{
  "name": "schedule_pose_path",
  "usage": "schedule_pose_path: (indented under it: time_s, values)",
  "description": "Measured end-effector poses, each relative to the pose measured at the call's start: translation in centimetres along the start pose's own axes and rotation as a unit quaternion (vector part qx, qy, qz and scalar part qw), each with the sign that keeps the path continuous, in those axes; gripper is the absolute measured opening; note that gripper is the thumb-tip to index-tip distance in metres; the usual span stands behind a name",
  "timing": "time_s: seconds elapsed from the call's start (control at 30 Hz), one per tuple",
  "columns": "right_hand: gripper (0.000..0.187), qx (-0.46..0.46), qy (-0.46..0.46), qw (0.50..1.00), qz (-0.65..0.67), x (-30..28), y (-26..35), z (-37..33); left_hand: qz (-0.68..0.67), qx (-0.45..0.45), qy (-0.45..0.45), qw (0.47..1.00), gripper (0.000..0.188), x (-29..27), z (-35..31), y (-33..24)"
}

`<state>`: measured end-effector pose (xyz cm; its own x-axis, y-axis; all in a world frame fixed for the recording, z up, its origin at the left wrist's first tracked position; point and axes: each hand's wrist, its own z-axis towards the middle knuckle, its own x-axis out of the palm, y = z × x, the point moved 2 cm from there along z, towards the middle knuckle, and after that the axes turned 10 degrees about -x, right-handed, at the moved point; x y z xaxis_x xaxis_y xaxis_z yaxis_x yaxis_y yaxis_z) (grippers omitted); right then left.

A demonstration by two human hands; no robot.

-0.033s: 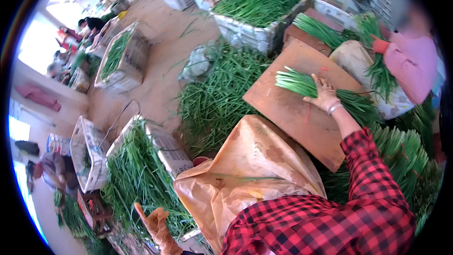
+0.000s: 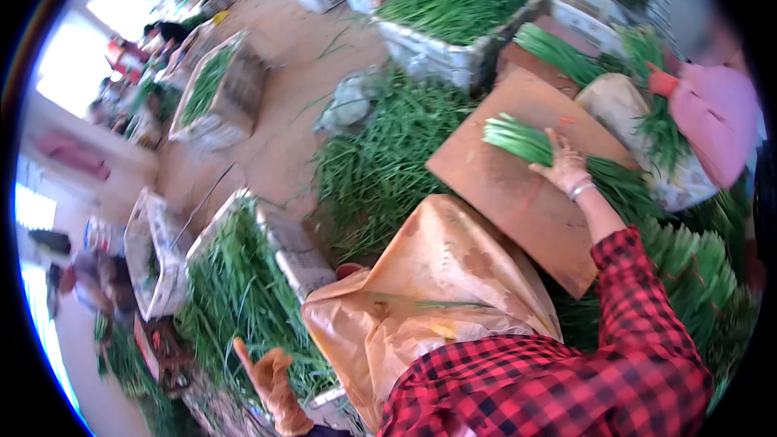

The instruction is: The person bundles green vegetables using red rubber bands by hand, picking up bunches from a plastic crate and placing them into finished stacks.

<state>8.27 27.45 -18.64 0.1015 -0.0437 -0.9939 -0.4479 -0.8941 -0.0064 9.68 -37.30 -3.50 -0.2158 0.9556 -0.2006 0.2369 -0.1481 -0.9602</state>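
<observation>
A bundle of green chives (image 2: 518, 139) lies across a brown board (image 2: 494, 170), its pale cut ends toward the left. My right hand (image 2: 564, 163), in a thin stained glove, is laid over the bundle's middle with thumb and fingers around it. The leafy part runs on past the hand to the right. At the lower left, my gloved left hand (image 2: 271, 380) is held by a crate heaped with loose chives (image 2: 251, 299). Its index finger points out, the other fingers are partly curled, and nothing shows in it. An orange plastic apron (image 2: 437, 267) covers my lap.
Loose chives (image 2: 388, 154) lie heaped on the floor beyond my lap. A full white crate (image 2: 437, 53) stands behind them. At the right, a person in a pink sleeve (image 2: 712, 117) handles another bunch. Stacked chives (image 2: 688, 263) lie beside my right arm.
The whole scene sits slightly further right in the picture. Both hands keep the same pose; the right remains on the bundle.
</observation>
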Motion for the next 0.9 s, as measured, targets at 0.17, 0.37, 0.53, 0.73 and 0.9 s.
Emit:
schedule_pose_path:
  time_s: [0.17,0.37,0.53,0.73,0.9]
  values:
    - [0.111,0.008,-0.05,0.991,0.127,3.0,-4.0,2.3,-0.083,0.014,0.018,0.996,0.075,-1.4,0.1,0.9]
    - [0.095,-0.173,-0.166,0.971,0.015,-4.7,0.1,3.5,-0.116,0.004,0.02,0.993,0.069,-6.1,4.4,3.8]
    - [0.051,-0.305,0.096,0.75,0.579,-8.5,19.6,3.5,-0.02,-0.046,0.0,0.999,0.076,-6.5,14.0,4.8]
    - [0.036,-0.337,0.346,0.673,0.56,-2.2,42.6,4.9,0.4,-0.036,-0.078,0.912,0.104,-3.6,29.0,7.5]
    - [0.036,-0.293,0.419,0.586,0.629,3.0,46.1,5.0,0.509,-0.204,-0.094,0.831,0.129,-2.3,36.1,9.5]
